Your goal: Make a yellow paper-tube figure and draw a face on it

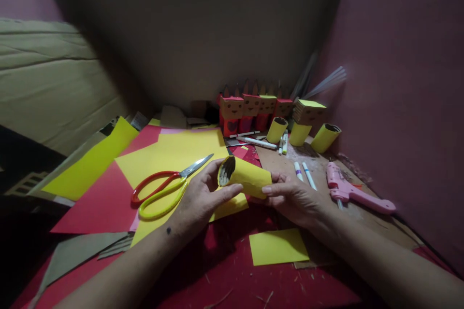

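At the left, a large red paper sheet (97, 203) lies partly beneath a broad yellow paper sheet (192, 142). Metal scissors with one red and one yellow handle (180, 174) rest there, blades pointing away from the person, perhaps so the handles stay within reach. The left hand (199, 198) grips the open end of a short tube wrapped in yellow paper (252, 176), its thumb along the near side. The tube is held tilted above the red surface (217, 280), its dark hollow facing left. The right hand (293, 198) closes its fingers around the other end; holding both ends probably keeps the tube steady and the wrap snug. Shadow partly hides the far fingers, so their exact contact is hard to judge. Below, a small yellow paper rectangle (279, 247) lies flat, with room toward the near edge. Farther right, white markers (305, 174) and a pink glue gun (337, 181) lie on a brown cardboard sheet (380, 227), where the purple wall (406, 82) limits sideways movement.
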A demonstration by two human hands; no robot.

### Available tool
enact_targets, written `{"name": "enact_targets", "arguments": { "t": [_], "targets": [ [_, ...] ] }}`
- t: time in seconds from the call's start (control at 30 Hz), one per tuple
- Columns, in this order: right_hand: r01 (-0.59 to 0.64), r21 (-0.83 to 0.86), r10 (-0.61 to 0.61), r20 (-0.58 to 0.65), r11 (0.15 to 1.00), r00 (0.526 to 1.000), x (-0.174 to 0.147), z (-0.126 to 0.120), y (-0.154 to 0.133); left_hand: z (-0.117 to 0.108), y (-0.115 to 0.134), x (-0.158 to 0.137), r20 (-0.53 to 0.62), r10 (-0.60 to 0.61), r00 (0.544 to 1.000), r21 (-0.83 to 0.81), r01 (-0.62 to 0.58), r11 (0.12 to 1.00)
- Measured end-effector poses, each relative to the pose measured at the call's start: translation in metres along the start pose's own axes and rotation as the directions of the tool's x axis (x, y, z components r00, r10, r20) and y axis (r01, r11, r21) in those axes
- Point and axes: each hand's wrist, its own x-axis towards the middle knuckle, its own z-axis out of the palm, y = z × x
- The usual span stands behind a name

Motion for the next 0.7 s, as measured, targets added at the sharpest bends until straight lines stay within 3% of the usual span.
{"name": "enact_targets", "arguments": {
  "t": [0.13,0.2,0.27,0.33,0.43,0.53,0.63,0.67,0.7],
  "targets": [
    [-0.022,-0.019,0.020,-0.114,1.000,0.993,-0.001,-0.009,-0.001,-0.004,0.002,0.001,-0.029,0.003,1.000,-0.021,-0.003,1.000],
    [0.061,-0.137,-0.090,-0.213,0.989,0.973,-0.002,-0.013,-0.003,-0.007,0.003,0.002,-0.031,0.016,0.999,-0.019,-0.016,1.000],
    [0.171,-0.365,-0.269,-0.238,0.915,0.933,-0.003,-0.014,-0.007,-0.009,0.003,0.001,0.023,0.002,1.000,-0.010,-0.002,1.000],
    [0.228,-0.567,-0.356,-0.124,0.791,0.926,-0.005,-0.010,-0.010,-0.007,0.003,-0.001,0.117,-0.033,0.993,0.011,0.032,0.999],
    [0.209,-0.682,-0.170,0.125,0.701,0.978,-0.006,0.005,-0.012,0.001,0.002,-0.006,0.223,-0.074,0.972,0.067,0.061,0.996],
    [0.174,-0.710,-0.039,0.203,0.683,0.978,-0.006,0.016,-0.013,0.002,0.009,-0.011,0.238,-0.024,0.971,0.103,-0.001,0.995],
    [0.174,-0.705,-0.105,0.140,0.688,0.985,-0.003,0.017,-0.016,-0.024,0.027,-0.014,0.172,-0.039,0.984,0.326,-0.020,0.945],
    [0.183,-0.700,-0.137,0.123,0.690,0.983,-0.001,0.015,-0.018,-0.038,0.032,-0.016,0.085,-0.006,0.996,0.483,-0.036,0.875],
    [0.191,-0.691,-0.161,0.109,0.697,0.981,0.000,0.013,-0.018,-0.054,0.036,-0.018,0.006,0.031,0.999,0.661,-0.027,0.749]
  ]
}}
